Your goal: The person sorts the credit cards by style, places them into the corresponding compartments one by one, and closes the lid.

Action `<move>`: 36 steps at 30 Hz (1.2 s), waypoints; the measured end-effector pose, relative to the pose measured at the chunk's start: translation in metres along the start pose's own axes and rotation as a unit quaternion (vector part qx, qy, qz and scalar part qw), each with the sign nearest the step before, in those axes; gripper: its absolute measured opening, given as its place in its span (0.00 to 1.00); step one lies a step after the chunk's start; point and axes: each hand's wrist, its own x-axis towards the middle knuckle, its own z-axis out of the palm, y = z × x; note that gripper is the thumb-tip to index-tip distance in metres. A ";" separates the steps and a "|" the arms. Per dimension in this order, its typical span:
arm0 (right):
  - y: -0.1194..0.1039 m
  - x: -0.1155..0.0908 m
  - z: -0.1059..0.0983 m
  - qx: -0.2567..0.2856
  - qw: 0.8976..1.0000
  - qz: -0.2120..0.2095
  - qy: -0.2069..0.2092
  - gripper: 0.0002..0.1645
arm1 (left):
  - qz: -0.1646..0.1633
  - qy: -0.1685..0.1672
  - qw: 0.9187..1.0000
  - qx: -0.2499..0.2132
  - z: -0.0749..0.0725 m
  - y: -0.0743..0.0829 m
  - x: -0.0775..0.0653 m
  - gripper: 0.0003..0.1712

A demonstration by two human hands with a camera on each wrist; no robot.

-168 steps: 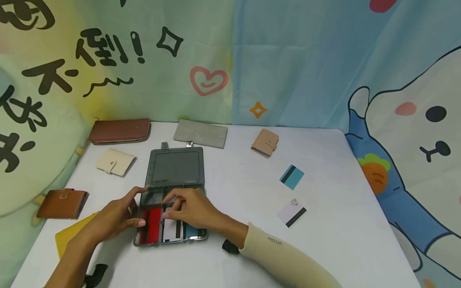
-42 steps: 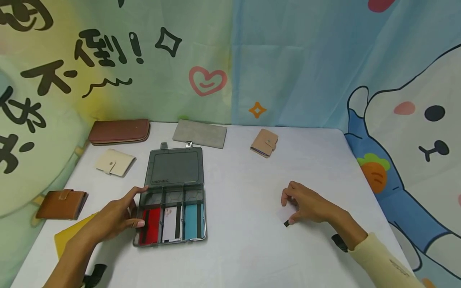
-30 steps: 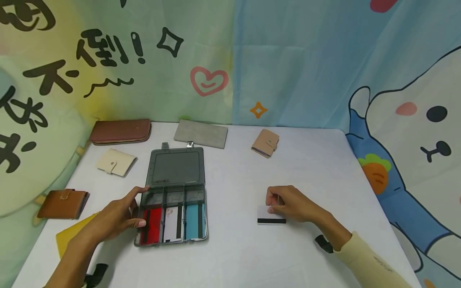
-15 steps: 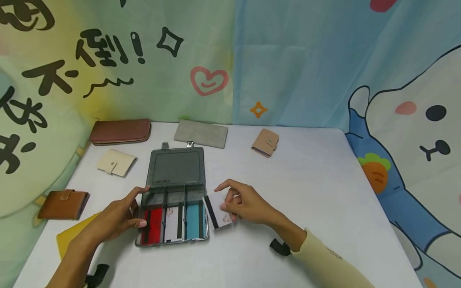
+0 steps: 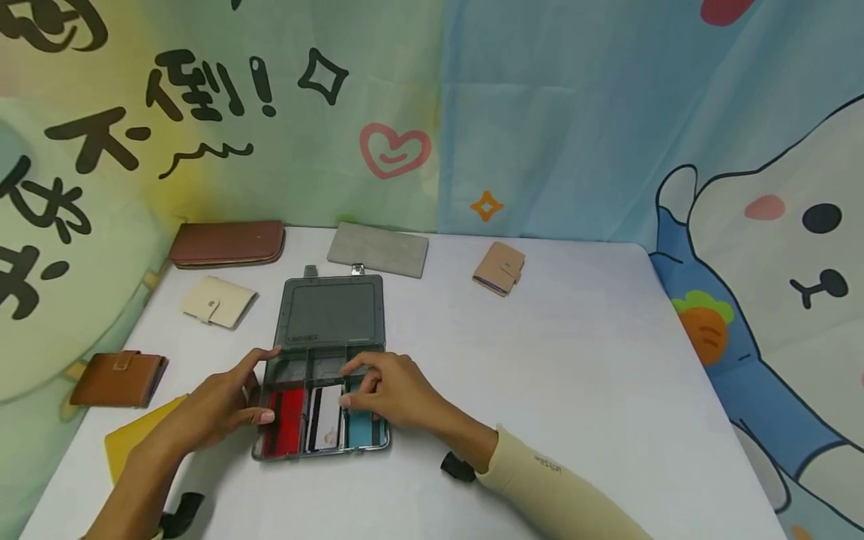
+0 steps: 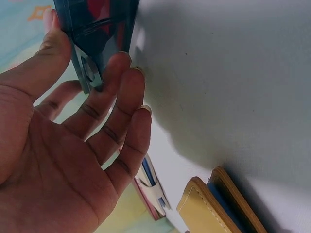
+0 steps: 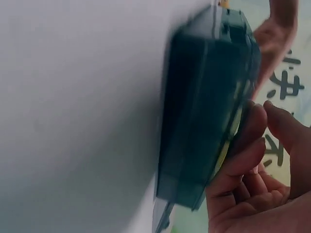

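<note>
A dark grey plastic box [image 5: 331, 311] lies open on the table, its lid folded back and its tray divided into compartments. My left hand [image 5: 209, 409] holds the box's left side, thumb on the near part and index finger further back; the left wrist view shows the other fingers around its corner. Over the front middle compartment my right hand [image 5: 401, 390] pinches a white card [image 5: 328, 412] with a black stripe along its left. Red cards [image 5: 290, 420] fill the front left compartment. In the front right one lies a blue card [image 5: 361, 431], partly hidden by my right hand.
Along the back lie a maroon wallet [image 5: 226, 244], a grey wallet [image 5: 378, 249] and a tan card holder [image 5: 499, 268]. On the left are a cream wallet [image 5: 219, 301], a brown wallet [image 5: 118, 380] and a yellow item [image 5: 138, 435] partly under my left arm.
My right hand picked up the white striped card from the table's right side, turned it and carried it left into the front middle compartment. The blue card from the right lies in the box. My left hand stayed.
</note>
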 end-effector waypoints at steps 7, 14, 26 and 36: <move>0.017 0.025 -0.023 -0.010 0.987 0.071 0.140 0.28 | 0.008 0.011 1.000 -0.015 0.000 -0.004 -0.004 0.54; 0.040 0.060 -0.042 0.143 0.961 0.171 0.164 0.41 | 0.008 0.062 0.996 -0.056 0.010 -0.009 -0.012 0.53; 0.030 0.070 -0.050 0.351 0.914 0.162 0.122 0.33 | 0.015 0.143 0.976 -0.166 0.031 -0.007 -0.024 0.52; 0.018 0.032 -0.056 0.249 0.959 0.101 0.087 0.26 | -0.061 0.090 0.949 -0.295 0.025 -0.012 -0.037 0.29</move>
